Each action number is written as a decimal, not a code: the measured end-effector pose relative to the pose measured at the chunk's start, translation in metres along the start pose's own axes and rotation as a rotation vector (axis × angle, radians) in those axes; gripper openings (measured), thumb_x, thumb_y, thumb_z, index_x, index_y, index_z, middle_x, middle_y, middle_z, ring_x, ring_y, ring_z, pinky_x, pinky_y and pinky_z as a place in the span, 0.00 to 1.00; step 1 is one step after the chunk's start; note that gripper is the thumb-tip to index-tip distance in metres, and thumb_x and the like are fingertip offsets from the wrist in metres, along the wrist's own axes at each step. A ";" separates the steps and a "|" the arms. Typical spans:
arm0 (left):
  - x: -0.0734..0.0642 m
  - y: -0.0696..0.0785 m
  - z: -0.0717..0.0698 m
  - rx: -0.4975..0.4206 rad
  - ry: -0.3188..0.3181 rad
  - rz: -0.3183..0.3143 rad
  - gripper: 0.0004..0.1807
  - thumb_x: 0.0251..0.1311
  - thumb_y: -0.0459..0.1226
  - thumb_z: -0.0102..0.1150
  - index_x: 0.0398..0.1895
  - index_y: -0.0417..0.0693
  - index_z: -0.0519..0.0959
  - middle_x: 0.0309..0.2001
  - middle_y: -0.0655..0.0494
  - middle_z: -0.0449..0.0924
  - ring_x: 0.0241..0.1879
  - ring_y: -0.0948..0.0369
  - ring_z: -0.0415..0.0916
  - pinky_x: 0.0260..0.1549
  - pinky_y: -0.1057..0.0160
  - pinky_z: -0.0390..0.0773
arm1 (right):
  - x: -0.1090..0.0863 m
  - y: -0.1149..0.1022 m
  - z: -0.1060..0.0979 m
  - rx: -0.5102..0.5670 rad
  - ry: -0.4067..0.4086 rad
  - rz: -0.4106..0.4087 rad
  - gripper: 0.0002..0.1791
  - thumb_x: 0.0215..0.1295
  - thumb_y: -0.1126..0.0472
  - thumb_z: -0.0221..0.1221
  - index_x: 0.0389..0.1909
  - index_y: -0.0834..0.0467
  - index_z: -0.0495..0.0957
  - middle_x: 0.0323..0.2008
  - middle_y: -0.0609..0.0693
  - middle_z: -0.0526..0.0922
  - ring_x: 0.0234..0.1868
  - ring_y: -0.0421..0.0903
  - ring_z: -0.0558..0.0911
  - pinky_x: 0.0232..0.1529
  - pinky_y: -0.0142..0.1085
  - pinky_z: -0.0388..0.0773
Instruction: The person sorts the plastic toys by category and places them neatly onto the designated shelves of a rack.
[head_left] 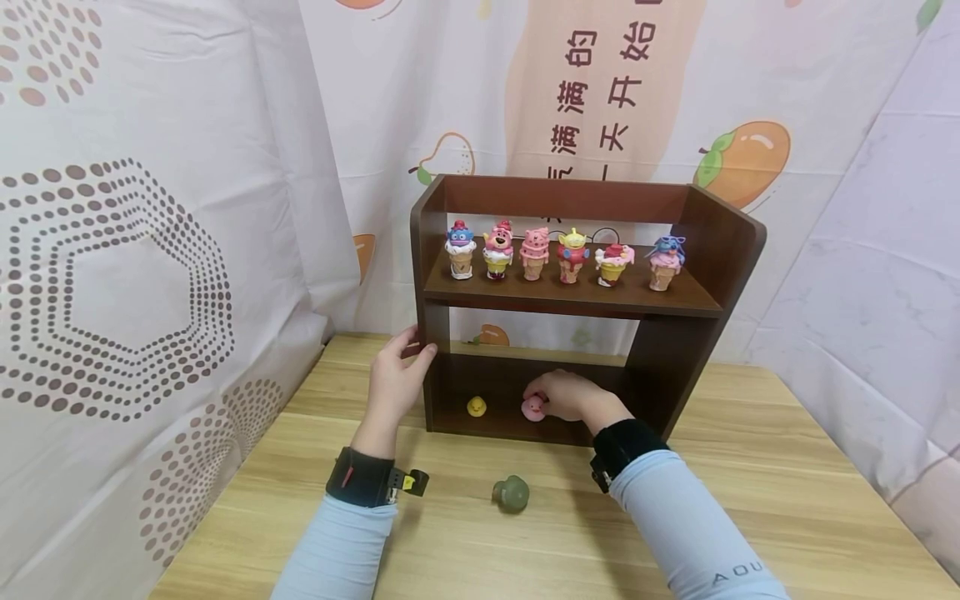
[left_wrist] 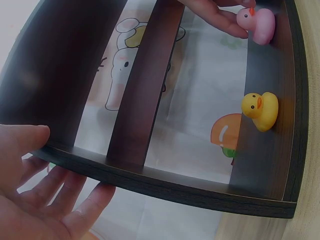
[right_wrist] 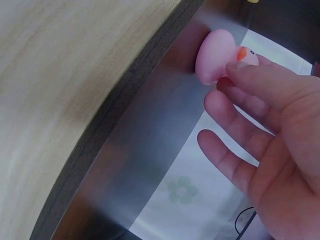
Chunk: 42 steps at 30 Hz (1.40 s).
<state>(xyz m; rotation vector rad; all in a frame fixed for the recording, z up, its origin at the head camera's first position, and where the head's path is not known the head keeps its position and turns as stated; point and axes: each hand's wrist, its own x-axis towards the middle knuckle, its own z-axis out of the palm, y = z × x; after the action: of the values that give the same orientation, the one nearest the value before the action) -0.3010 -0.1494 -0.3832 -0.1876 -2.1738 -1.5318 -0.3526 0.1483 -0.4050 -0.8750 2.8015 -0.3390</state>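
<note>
A small dark brown two-tier shelf (head_left: 577,304) stands on the table. My left hand (head_left: 397,375) holds its left side panel, the thumb at the front edge and the fingers along the outer face (left_wrist: 55,195). Inside the lower tier, my right hand (head_left: 570,395) pinches a pink rubber duck (head_left: 533,408) by its head between thumb and fingers (right_wrist: 240,75). The duck's base is at the lower board. To its left sits a yellow rubber duck (head_left: 476,407), also seen upright in the left wrist view. A dark green rubber duck (head_left: 513,494) lies on the table in front of the shelf.
On the upper tier several ice-cream-cone figurines stand in a row, from a blue-topped one (head_left: 461,250) to one with a blue bow (head_left: 664,262). A printed cloth (head_left: 480,100) hangs behind the wooden table (head_left: 465,550).
</note>
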 end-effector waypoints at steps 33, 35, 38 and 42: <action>-0.001 0.001 0.000 -0.006 -0.004 -0.018 0.24 0.68 0.41 0.64 0.65 0.44 0.78 0.58 0.46 0.80 0.56 0.49 0.79 0.55 0.45 0.79 | -0.030 -0.002 -0.019 0.060 0.137 -0.035 0.23 0.66 0.66 0.67 0.61 0.59 0.79 0.50 0.55 0.83 0.51 0.50 0.81 0.52 0.48 0.79; -0.001 0.002 -0.001 -0.009 -0.005 -0.016 0.24 0.68 0.41 0.63 0.65 0.43 0.78 0.58 0.46 0.80 0.56 0.48 0.79 0.55 0.45 0.79 | -0.034 -0.003 -0.019 0.057 0.164 -0.053 0.22 0.65 0.67 0.67 0.61 0.59 0.80 0.49 0.54 0.83 0.50 0.50 0.82 0.51 0.47 0.79; -0.002 0.003 -0.001 -0.012 -0.005 -0.016 0.24 0.68 0.41 0.63 0.65 0.42 0.78 0.59 0.46 0.80 0.56 0.48 0.79 0.55 0.46 0.79 | -0.039 -0.005 -0.018 0.057 0.206 -0.091 0.22 0.65 0.66 0.67 0.60 0.60 0.81 0.48 0.55 0.84 0.49 0.50 0.82 0.49 0.47 0.79; -0.001 0.003 -0.001 -0.008 -0.004 -0.020 0.24 0.69 0.41 0.63 0.65 0.42 0.78 0.59 0.46 0.80 0.56 0.48 0.79 0.55 0.47 0.79 | -0.048 -0.010 -0.019 0.070 0.252 -0.135 0.21 0.64 0.66 0.68 0.58 0.60 0.81 0.49 0.57 0.85 0.47 0.51 0.83 0.44 0.45 0.80</action>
<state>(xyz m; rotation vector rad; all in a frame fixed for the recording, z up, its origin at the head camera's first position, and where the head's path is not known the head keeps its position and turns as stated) -0.2982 -0.1491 -0.3808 -0.1717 -2.1794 -1.5520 -0.3132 0.1714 -0.3791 -1.0769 2.9405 -0.6036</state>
